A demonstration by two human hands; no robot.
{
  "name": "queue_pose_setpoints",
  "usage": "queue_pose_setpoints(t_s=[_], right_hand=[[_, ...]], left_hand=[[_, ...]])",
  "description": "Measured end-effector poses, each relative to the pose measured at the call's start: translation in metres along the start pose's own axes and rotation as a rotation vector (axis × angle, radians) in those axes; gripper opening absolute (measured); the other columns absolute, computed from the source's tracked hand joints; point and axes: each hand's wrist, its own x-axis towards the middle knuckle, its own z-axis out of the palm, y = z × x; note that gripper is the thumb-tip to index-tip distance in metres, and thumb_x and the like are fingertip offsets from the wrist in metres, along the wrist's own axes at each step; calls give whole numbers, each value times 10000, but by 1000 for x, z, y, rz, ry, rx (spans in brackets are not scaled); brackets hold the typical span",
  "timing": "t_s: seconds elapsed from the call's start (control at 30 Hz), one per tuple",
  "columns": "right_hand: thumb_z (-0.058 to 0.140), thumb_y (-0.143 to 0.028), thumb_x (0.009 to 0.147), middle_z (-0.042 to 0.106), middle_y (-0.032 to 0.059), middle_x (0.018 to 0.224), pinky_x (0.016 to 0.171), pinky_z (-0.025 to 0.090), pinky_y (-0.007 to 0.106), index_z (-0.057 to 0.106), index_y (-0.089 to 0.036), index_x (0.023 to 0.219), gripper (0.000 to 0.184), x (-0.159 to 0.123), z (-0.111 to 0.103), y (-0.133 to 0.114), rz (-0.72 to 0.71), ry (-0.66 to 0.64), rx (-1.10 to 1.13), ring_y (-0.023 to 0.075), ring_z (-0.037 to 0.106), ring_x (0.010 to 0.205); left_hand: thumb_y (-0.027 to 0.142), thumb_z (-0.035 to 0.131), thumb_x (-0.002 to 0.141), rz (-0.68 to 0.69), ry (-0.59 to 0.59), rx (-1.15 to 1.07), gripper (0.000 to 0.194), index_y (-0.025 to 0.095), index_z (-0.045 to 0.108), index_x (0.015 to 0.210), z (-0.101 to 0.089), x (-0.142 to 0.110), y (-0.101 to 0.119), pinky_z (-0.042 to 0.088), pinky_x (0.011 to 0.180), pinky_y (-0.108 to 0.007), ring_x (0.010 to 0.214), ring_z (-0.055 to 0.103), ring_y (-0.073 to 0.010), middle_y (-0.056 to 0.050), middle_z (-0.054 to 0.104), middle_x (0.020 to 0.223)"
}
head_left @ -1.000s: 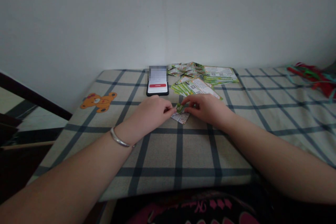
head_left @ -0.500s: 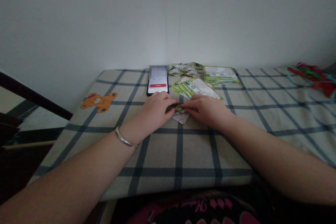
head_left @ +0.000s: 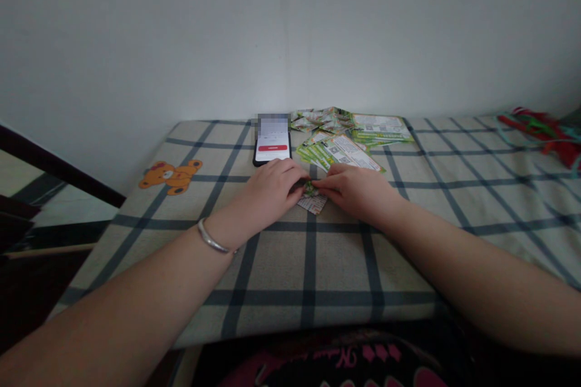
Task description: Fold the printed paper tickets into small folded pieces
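Between my two hands is a small folded piece of printed paper (head_left: pixel 313 203), green and white, just above or on the checked cloth. My left hand (head_left: pixel 276 188) pinches its left side with thumb and fingers. From the other side my right hand (head_left: pixel 356 188) grips it, thumb and forefinger pressed together near the top. My fingers hide much of the paper's upper part. Right behind my hands lies a fan of green-and-white printed leaflets (head_left: pixel 347 152). A phone (head_left: pixel 273 154) with a lit screen lies beyond my left hand.
Several folded paper pieces (head_left: pixel 322 119) lie against the wall, beside more leaflets (head_left: pixel 384 127). An orange bear figure (head_left: pixel 171 177) is on the checked tablecloth (head_left: pixel 276 272) at left. A red and green tangled bundle (head_left: pixel 542 133) sits far right.
Both hands stay in nearly the same place on the folded paper. My fingers have shifted only slightly.
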Motion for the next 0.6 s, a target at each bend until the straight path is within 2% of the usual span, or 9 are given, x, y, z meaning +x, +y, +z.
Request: queue_pose_setpoints(t_s=[0.07, 0.13, 0.23, 0.43, 0.6], right_hand=[[526, -306, 954, 680, 28, 992, 595, 353, 249, 726, -311, 1127, 264, 0, 1, 2, -10, 2, 22, 163, 607, 830], [524, -294, 954, 681, 33, 996, 626, 377, 255, 725, -302, 1134, 269, 0, 2, 3, -27, 6, 54, 168, 611, 847], [518, -283, 955, 685, 44, 1001, 680, 409, 268, 733, -276, 1120, 271, 0, 4, 6, -50, 19, 97, 175, 614, 862], [555, -203, 923, 691, 57, 975, 773, 441, 281, 756, -198, 1022, 225, 3, 6, 11, -181, 99, 174, 171, 613, 868], [555, -178, 922, 684, 50, 878, 781, 422, 300, 748, -184, 940, 193, 1, 2, 7, -325, 141, 82, 180, 591, 854]], left_hand=[[168, 583, 882, -4, -34, 8, 169, 149, 634, 1042, -5, 0, 2, 496, 910, -391, 1018, 582, -223, -82, 635, 1076], [176, 535, 916, 49, -140, 30, 139, 146, 653, 983, -11, 0, 5, 500, 873, -371, 974, 593, -214, -78, 648, 1025], [194, 517, 928, 90, -181, 58, 166, 155, 673, 968, -18, 0, 7, 490, 886, -380, 975, 598, -216, -74, 660, 1015], [196, 519, 934, 113, -214, 88, 191, 162, 702, 977, -21, -3, 9, 502, 872, -375, 993, 612, -221, -74, 674, 1054], [171, 539, 915, 90, -225, 136, 168, 161, 706, 933, -21, -3, 12, 517, 818, -379, 927, 624, -230, -65, 679, 970]])
